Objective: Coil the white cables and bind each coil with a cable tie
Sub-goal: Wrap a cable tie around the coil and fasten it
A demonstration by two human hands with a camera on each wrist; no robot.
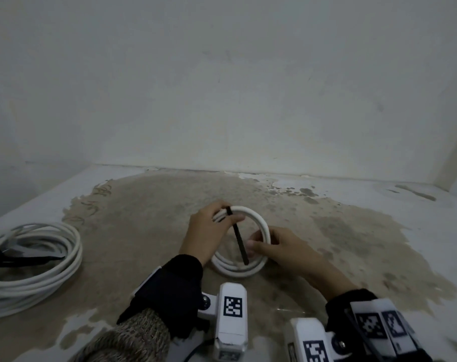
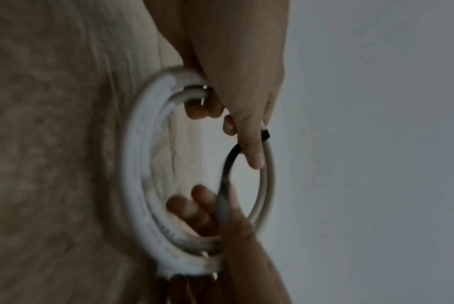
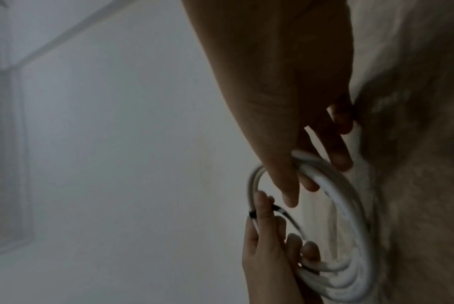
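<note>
Holding a small white cable coil (image 1: pixel 258 220) between both hands, your left hand (image 1: pixel 209 231) pinches the black cable tie (image 1: pixel 239 240) against it. Your right hand (image 1: pixel 282 250) fingers curl round the coil's near side. Keep the loops stacked; pull the tail snug.

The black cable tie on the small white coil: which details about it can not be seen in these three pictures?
- Whether the black cable tie is locked: in the head view the left hand covers its head on the small white cable coil.
- Its free end: motion blur in both wrist views; the right hand is beside it.
- The dark object in the large white cable coil: cut off by the left edge, too dim.
</note>
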